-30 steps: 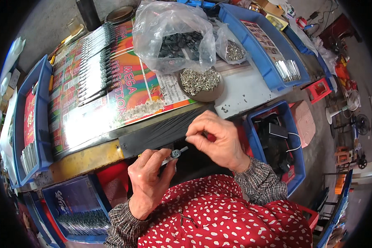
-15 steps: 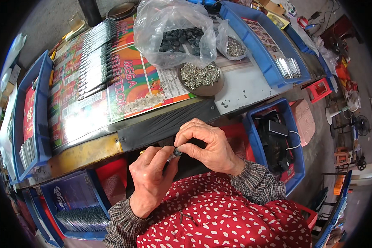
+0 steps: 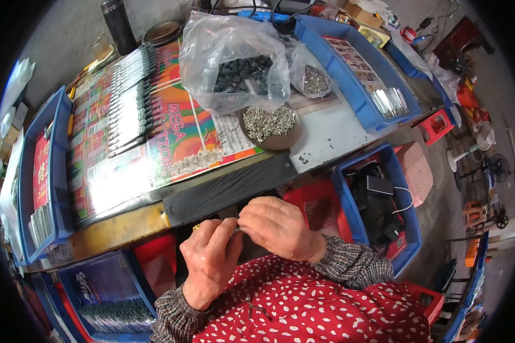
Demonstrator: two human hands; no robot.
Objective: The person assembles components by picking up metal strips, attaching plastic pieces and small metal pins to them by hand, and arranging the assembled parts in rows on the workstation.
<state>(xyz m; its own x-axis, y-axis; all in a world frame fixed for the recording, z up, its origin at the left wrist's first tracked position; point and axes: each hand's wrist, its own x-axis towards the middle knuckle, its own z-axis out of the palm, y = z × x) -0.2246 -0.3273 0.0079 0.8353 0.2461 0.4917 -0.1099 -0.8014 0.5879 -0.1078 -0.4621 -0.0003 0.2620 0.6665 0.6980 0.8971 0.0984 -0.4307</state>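
My left hand (image 3: 207, 260) has its fingers pinched around a small dark part (image 3: 238, 229), of which only a sliver shows. A yellow ring is on one of its fingers. Against it, the fingertips of my right hand (image 3: 280, 230) are closed at the same part, and whatever they grip is hidden. Both hands are in front of the table edge, above my red spotted apron (image 3: 303, 294). On the table beyond them is a brown dish (image 3: 289, 140) heaped with small silvery metal pieces (image 3: 268, 122). Behind it, a clear plastic bag (image 3: 203, 74) holds many dark pieces (image 3: 243, 74).
Rows of slim, dark-tipped silvery tools (image 3: 130, 94) lie on the printed table cover. Blue trays stand left (image 3: 60, 171) and right (image 3: 355, 74). A smaller bag of metal bits (image 3: 315, 80) sits behind the dish. Below the table are a blue bin (image 3: 357, 223) and a crate (image 3: 146, 286).
My right hand has turned and lowered, its fingers folding closer over the small part, which is now mostly covered. My left hand has barely moved. The whole view has shifted slightly.
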